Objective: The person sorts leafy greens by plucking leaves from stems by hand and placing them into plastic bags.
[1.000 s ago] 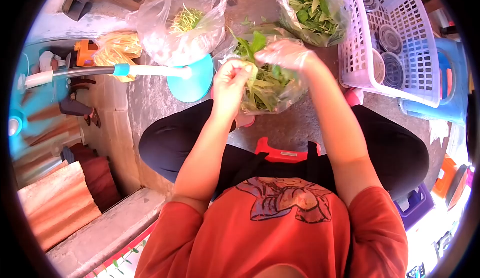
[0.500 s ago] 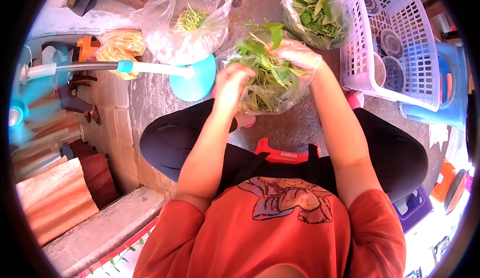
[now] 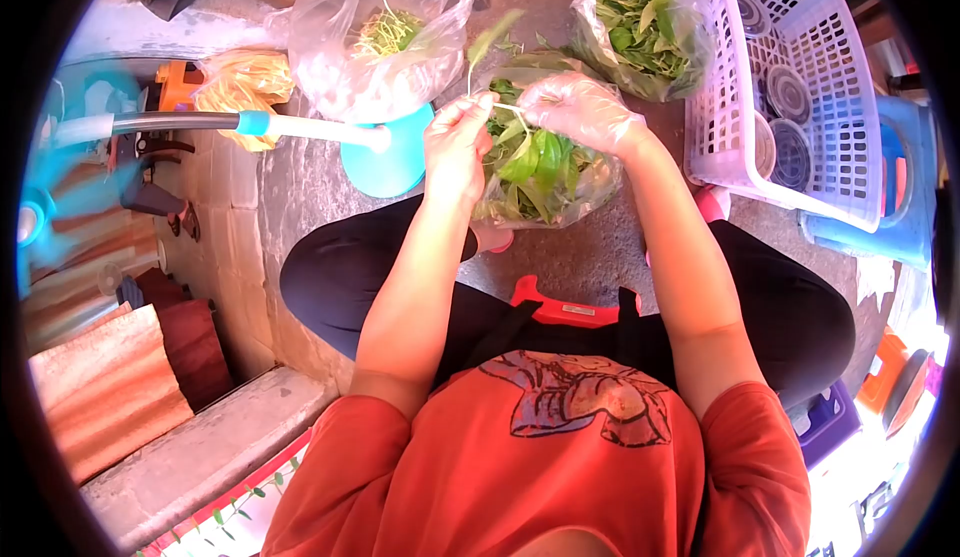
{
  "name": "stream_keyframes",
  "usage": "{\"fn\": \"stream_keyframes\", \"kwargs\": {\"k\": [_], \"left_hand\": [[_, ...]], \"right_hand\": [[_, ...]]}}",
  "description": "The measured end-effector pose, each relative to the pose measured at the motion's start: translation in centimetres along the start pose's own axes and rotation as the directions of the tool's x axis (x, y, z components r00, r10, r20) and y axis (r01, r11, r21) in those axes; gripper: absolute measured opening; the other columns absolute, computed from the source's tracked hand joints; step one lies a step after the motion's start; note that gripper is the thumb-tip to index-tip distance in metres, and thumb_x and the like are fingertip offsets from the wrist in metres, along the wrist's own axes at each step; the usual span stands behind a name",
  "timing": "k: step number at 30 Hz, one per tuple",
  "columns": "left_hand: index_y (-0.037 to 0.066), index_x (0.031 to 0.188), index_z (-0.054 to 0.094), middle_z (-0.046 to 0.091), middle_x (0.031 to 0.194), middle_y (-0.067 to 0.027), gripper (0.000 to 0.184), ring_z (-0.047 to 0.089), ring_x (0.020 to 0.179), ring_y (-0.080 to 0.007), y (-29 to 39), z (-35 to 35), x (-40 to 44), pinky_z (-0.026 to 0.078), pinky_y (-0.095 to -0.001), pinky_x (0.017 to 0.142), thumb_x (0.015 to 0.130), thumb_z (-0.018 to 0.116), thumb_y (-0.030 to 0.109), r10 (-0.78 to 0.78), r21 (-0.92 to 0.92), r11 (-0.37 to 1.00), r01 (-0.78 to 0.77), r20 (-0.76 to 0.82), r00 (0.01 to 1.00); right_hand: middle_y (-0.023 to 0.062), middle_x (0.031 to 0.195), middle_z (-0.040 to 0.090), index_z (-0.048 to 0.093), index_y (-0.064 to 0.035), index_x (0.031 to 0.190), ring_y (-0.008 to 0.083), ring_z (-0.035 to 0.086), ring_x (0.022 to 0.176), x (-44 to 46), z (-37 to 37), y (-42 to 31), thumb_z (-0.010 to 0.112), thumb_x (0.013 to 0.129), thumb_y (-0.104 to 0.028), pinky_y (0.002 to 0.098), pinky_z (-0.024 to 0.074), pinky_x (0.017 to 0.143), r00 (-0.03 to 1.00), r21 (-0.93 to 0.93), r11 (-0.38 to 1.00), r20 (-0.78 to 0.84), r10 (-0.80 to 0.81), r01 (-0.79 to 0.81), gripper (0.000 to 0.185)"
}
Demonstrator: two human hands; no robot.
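Note:
My bare left hand (image 3: 460, 142) is closed in a pinch on a leafy stem (image 3: 487, 45), whose leaf sticks up above the fingers. My right hand (image 3: 582, 112), in a clear plastic glove, is closed just to the right. A pale bit of stem spans the small gap between the two hands, and green leaves (image 3: 535, 157) hang below it. Under both hands sits an open clear plastic bag (image 3: 590, 192) of leafy greens; its far side is partly hidden by my right hand.
Beyond my left hand stands a plastic bag (image 3: 335, 72) with thin stems, beside a turquoise fan base (image 3: 385, 172). Another bag of leaves (image 3: 640, 32) lies at the back right. A white crate (image 3: 725, 107) holding round lids and a blue stool (image 3: 905, 227) stand to the right.
My left hand has risen slightly and now pinches a stem with its leaf upright. My right hand has turned and moved a little left, closer to the left fingers.

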State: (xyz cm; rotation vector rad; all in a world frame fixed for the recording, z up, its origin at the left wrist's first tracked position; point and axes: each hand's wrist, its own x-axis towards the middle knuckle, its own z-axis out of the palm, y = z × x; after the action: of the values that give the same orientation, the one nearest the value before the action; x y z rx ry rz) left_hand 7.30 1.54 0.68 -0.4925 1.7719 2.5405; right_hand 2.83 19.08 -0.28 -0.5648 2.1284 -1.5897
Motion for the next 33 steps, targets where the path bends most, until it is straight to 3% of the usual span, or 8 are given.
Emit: {"fn": "stream_keyframes", "kwargs": {"k": [7, 12, 15, 16, 20, 25, 29, 33], "left_hand": [[0.0, 0.086, 0.064, 0.049, 0.066, 0.0053, 0.011, 0.034, 0.052, -0.0026, -1.2, 0.8, -0.7, 0.026, -0.0177, 0.047, 0.081, 0.066, 0.009, 0.236, 0.116, 0.969, -0.22, -0.152, 0.96], [-0.002, 0.091, 0.064, 0.049, 0.067, 0.0048, 0.014, 0.032, 0.052, -0.0025, -1.9, 0.9, -1.1, 0.024, -0.0178, 0.047, 0.083, 0.064, 0.009, 0.437, 0.341, 0.861, -0.378, -0.116, 0.892], [-0.002, 0.091, 0.064, 0.049, 0.067, 0.0041, 0.015, 0.033, 0.053, -0.0028, 0.7, 1.6, -1.3, 0.025, -0.0178, 0.047, 0.083, 0.064, 0.01, 0.551, 0.436, 0.759, -0.483, -0.036, 0.834], [-0.003, 0.091, 0.063, 0.049, 0.067, 0.004, 0.015, 0.032, 0.052, -0.0027, 1.1, 1.5, -1.0, 0.025, -0.0176, 0.047, 0.083, 0.064, 0.009, 0.509, 0.336, 0.818, -0.467, -0.044, 0.859], [-0.002, 0.089, 0.064, 0.052, 0.071, 0.0028, 0.012, 0.036, 0.057, -0.0033, 0.9, 0.8, -0.4, 0.029, -0.0182, 0.052, 0.083, 0.064, 0.008, 0.399, 0.21, 0.908, -0.362, -0.176, 0.9], [-0.001, 0.088, 0.065, 0.061, 0.083, -0.0003, 0.01, 0.046, 0.07, -0.0042, -0.1, 1.0, -0.4, 0.038, -0.0184, 0.064, 0.082, 0.064, 0.007, 0.357, 0.198, 0.926, -0.321, -0.183, 0.916], [-0.003, 0.088, 0.063, 0.048, 0.064, 0.0044, 0.011, 0.03, 0.049, -0.0019, -0.1, 0.9, -0.3, 0.022, -0.0179, 0.044, 0.082, 0.064, 0.006, 0.368, 0.167, 0.926, -0.339, -0.188, 0.911], [-0.003, 0.087, 0.063, 0.047, 0.063, 0.0048, 0.011, 0.031, 0.049, -0.002, -0.6, 0.7, -0.5, 0.022, -0.0176, 0.044, 0.081, 0.065, 0.006, 0.333, 0.151, 0.94, -0.307, -0.198, 0.922]], "right_hand": [[0.0104, 0.09, 0.064, 0.063, -0.0038, 0.095, 0.0155, 0.055, 0.084, 1.5, 2.7, 1.2, 0.056, 0.082, -0.021, 0.031, 0.0427, 0.08, 0.966, 0.359, 0.924, -0.165, 0.198, -0.128, 0.023], [0.0191, 0.101, 0.056, 0.059, -0.0041, 0.089, 0.0365, 0.054, 0.098, 1.0, 3.9, -1.0, 0.049, 0.084, -0.022, 0.0411, 0.0427, 0.086, 0.891, -0.376, 0.899, -0.452, 0.035, -0.226, 0.021], [0.0198, 0.104, 0.056, 0.06, -0.0046, 0.093, 0.0362, 0.053, 0.1, 1.2, 2.5, 2.8, 0.046, 0.087, -0.024, 0.0403, 0.0413, 0.088, 0.866, -0.334, 0.86, -0.452, 0.212, -0.385, 0.024], [0.0185, 0.104, 0.058, 0.058, -0.0038, 0.099, 0.0326, 0.054, 0.102, 1.8, 3.5, 6.1, 0.046, 0.088, -0.027, 0.038, 0.0399, 0.091, 0.792, -0.127, 0.95, -0.59, 0.159, -0.286, 0.028], [0.0119, 0.111, 0.059, 0.053, -0.0035, 0.115, 0.0191, 0.052, 0.104, 1.2, 0.7, 4.2, 0.051, 0.087, -0.032, 0.0295, 0.0375, 0.092, 0.957, 0.276, 0.94, -0.147, 0.248, -0.201, 0.041], [0.0077, 0.097, 0.063, 0.061, -0.0039, 0.099, 0.0155, 0.053, 0.089, 1.1, 2.2, 1.3, 0.058, 0.082, -0.034, 0.0298, 0.0413, 0.081, 0.973, 0.391, 0.911, -0.125, 0.194, -0.131, 0.034], [0.0065, 0.085, 0.063, 0.063, -0.0041, 0.088, 0.0148, 0.055, 0.08, 1.1, 3.1, 0.2, 0.057, 0.081, -0.03, 0.0314, 0.0427, 0.074, 0.982, 0.355, 0.924, -0.064, 0.176, -0.142, 0.027], [0.007, 0.077, 0.058, 0.06, -0.0041, 0.083, 0.0161, 0.054, 0.074, 1.5, 3.5, 0.2, 0.055, 0.082, -0.025, 0.0316, 0.0422, 0.068, 0.965, 0.155, 0.98, -0.214, 0.153, -0.121, 0.022]]}}
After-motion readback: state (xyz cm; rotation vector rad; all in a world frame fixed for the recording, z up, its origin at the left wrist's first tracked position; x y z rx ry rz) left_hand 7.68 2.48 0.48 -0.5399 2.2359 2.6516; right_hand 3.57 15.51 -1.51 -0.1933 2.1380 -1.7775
